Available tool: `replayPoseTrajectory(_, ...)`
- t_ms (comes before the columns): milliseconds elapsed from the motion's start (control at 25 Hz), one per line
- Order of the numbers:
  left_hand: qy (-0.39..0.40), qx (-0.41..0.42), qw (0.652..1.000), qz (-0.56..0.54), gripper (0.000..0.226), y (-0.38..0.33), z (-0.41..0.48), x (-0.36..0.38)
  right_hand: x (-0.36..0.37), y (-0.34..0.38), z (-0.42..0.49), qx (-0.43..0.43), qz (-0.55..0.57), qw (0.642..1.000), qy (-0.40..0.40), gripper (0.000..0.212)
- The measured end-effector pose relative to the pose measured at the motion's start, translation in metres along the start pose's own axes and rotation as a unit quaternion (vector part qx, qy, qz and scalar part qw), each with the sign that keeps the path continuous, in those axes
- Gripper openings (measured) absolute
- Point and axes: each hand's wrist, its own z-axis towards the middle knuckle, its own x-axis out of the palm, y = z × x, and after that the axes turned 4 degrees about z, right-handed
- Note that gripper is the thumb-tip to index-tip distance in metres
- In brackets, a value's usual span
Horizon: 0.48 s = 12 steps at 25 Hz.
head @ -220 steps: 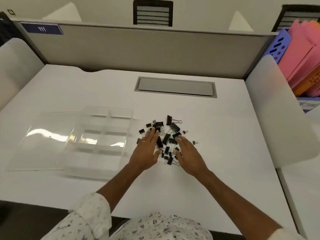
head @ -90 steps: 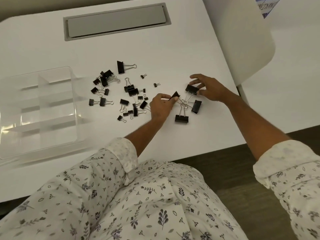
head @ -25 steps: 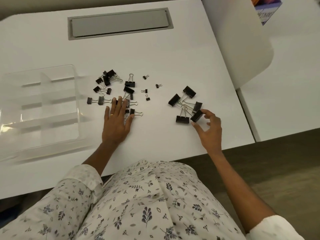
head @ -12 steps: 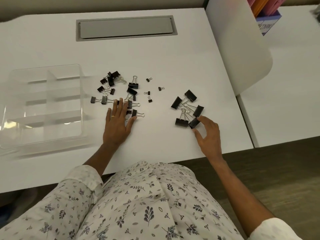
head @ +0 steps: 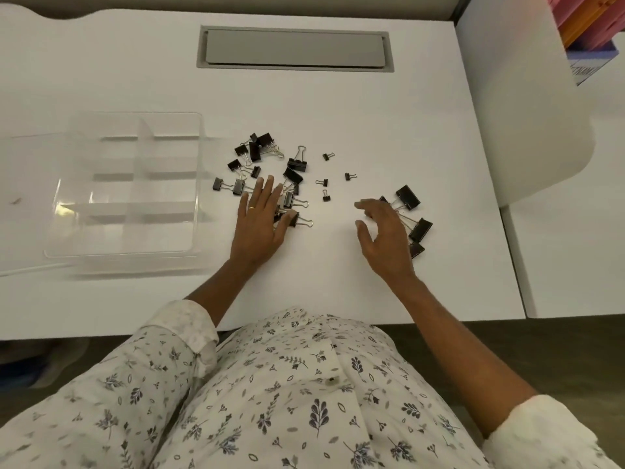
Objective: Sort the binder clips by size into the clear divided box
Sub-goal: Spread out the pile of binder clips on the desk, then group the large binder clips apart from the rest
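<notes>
Flat, with fingers straight, the left hand point(head: 258, 225) rests on mixed-size black steel binder clips point(head: 293, 179) with wire handles. The right hand point(head: 385, 238), fingers loosely bent and holding nothing, hovers over a separate group of large black clips point(head: 409, 197). The clear rigid plastic divided box point(head: 199, 157), with no clips in it yet, stands just left of the left hand, the nearer one.

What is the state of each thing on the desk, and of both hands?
Box, open, all compartments empty.
Lid, folded out flat on the left.
Left hand, flat, fingers straight.
Right hand, fingers loosely curved, nothing seen in it.
Big clips, loose, grouped beside the right hand.
Other clips, loose, scattered; some under the left hand.
Hatch, shut.
</notes>
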Motion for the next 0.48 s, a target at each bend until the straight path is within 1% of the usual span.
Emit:
replayPoseTrajectory(120, -0.025, -0.014, 0.999, -0.019, 0.049, 0.000, 0.015, -0.005, 0.037, 0.014, 0.041, -0.032, -0.028, 0.991, 0.128, 0.048)
replayPoseTrajectory(200, -0.033, -0.002, 0.998, -0.046, 0.046, -0.006, 0.034, -0.011, 0.049, 0.021, 0.074, -0.051, -0.089, 0.981, 0.164, 0.059)
replayPoseTrajectory(320, -0.010, 0.034, 0.996, -0.081, 0.043, -0.019, 0.052, -0.016, 0.056, 0.028, 0.110, -0.066, -0.160, 0.963, 0.206, 0.079)
replayPoseTrajectory(360, 0.002, 0.017, 0.996, -0.087, 0.043, -0.010, 0.064, -0.017, 0.069, 0.030, 0.129, -0.062, -0.165, 0.955, 0.239, 0.083)
replayPoseTrajectory(400, 0.012, -0.019, 0.996, -0.085, 0.044, 0.004, 0.074, -0.016, 0.088, 0.032, 0.149, -0.055, -0.168, 0.945, 0.276, 0.084)
replayPoseTrajectory(480, 0.028, -0.045, 0.995, -0.088, 0.051, -0.004, 0.070, -0.012, 0.089, 0.029, 0.153, -0.058, -0.210, 0.932, 0.290, 0.078)
